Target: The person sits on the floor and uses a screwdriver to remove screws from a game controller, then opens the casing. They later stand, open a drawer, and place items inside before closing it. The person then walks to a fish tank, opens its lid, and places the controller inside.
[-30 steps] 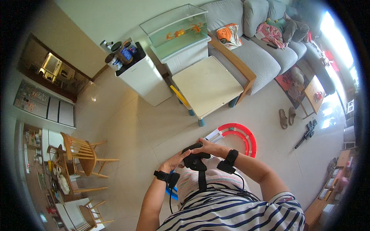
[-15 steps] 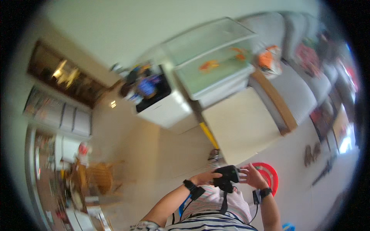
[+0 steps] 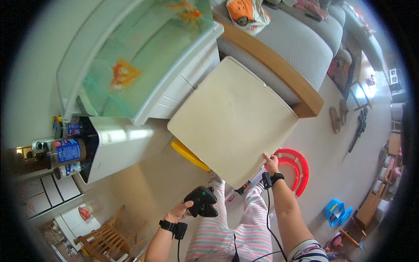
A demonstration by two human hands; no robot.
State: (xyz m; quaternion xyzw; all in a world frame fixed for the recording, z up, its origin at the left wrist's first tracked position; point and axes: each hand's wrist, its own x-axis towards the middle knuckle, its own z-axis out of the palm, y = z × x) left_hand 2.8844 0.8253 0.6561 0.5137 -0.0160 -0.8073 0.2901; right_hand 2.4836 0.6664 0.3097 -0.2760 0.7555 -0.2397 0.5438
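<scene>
My left hand (image 3: 176, 212) is closed around a black device (image 3: 201, 201) with rounded lobes and a small green spot, held in front of my left thigh. At the near right edge of a cream, square tabletop (image 3: 235, 113) is my right hand (image 3: 271, 163), its thumb on top and the other fingers partly hidden at the rim. The tabletop looks tilted, with one corner toward my legs. Black bands with small boxes and cables are on both wrists.
A fish tank (image 3: 144, 56) with orange fish stands at the upper left, beside a white cabinet (image 3: 118, 144) carrying jars. A grey sofa (image 3: 297, 39) with a wooden edge is beyond the tabletop. On the floor are a red curved piece (image 3: 301, 170), slippers (image 3: 337, 117) and a blue box (image 3: 334, 212).
Both hands were together at the black device; now only my left hand holds it, lower and to the left. My right hand has moved to the tabletop edge. The view has turned and come closer.
</scene>
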